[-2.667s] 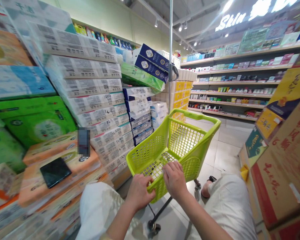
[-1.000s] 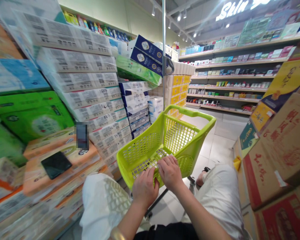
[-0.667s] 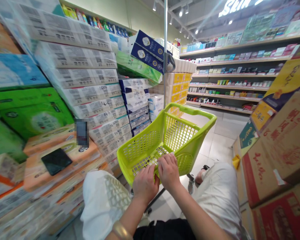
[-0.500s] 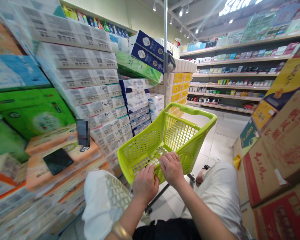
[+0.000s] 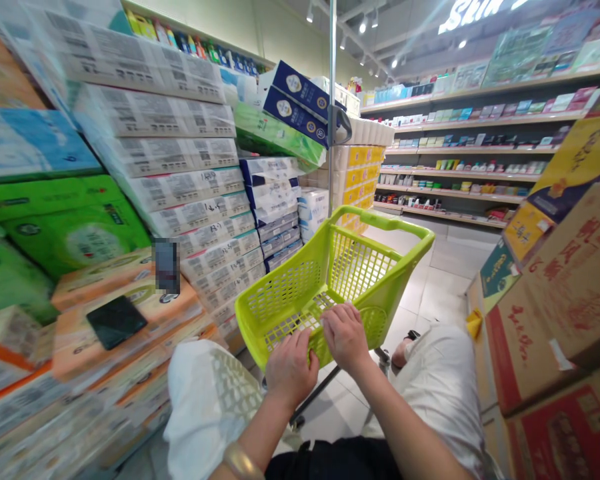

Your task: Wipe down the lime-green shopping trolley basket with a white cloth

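A lime-green plastic shopping cart (image 5: pixel 285 293) with a perforated basket stands between my knees, its handle on the far side. My left hand (image 5: pixel 293 367) is closed over the basket's near rim, the fingers bent to the inside. Just to its right, my right hand (image 5: pixel 344 337) grips the same rim, fingers curled over the edge. The basket floor shows through as an open grid with nothing lying on it. A gold bangle (image 5: pixel 240 460) sits on my left wrist.
To the left rise stacked white tissue packs (image 5: pixel 180 160). A dark phone-like slab (image 5: pixel 116 323) lies on an orange pack (image 5: pixel 75 340). A metal pole (image 5: pixel 332 180) stands behind the cart. Cardboard boxes (image 5: pixel 545 333) line the right side. Shelves of goods (image 5: pixel 455 150) fill the back.
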Demonstrator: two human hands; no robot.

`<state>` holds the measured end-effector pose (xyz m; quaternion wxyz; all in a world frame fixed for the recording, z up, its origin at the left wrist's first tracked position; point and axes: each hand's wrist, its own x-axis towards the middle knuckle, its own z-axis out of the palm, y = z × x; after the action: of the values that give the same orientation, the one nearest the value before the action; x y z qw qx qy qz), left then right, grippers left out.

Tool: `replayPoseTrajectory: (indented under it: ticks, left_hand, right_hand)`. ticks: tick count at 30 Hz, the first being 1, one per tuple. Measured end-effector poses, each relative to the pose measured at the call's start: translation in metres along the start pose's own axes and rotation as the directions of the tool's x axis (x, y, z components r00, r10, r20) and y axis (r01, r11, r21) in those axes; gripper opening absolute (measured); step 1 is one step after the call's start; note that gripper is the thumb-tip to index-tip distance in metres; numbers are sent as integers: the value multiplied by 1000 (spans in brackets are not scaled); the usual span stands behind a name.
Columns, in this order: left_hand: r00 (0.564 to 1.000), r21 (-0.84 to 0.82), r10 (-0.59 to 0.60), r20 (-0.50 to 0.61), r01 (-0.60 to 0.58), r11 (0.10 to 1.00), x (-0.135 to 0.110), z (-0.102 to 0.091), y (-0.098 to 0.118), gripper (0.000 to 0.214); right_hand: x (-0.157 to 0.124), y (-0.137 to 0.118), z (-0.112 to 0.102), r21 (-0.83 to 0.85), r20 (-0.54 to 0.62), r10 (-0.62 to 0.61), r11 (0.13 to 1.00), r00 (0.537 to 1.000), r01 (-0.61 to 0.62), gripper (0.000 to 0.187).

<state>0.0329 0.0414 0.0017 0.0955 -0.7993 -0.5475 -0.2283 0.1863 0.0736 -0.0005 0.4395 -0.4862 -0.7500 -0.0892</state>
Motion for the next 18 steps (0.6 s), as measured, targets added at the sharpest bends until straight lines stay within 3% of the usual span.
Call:
replayPoseTrajectory:
  ticks: [3,6,12,15,18]
  left_hand:
    - [1000,-6,4,-18,-4,1000,-1,0,1,35]
    - [1000,-7,-13,-17,13,1000,0,1,2,34]
    - [1000,-4,-12,3,12,1000,0,1,0,36]
    - [1000,0,0,-6,0,1000,-2,0,-3,36]
    - [1000,0,2,-17,-2,1000,-2,0,-4,36]
  right_hand:
    - [7,21,-9,-47,-83,84,995,993,-88,18]
    - [7,16,-4,-49,-120,137,988,983,-144,18]
    - [-4,-15,9,-1,-4,11,1000,1000,-11,16]
    - [2,2,-3,-44,49,-54,997,997,56,16]
    - [12,24,-14,-102,33,-32,994,999,35,18]
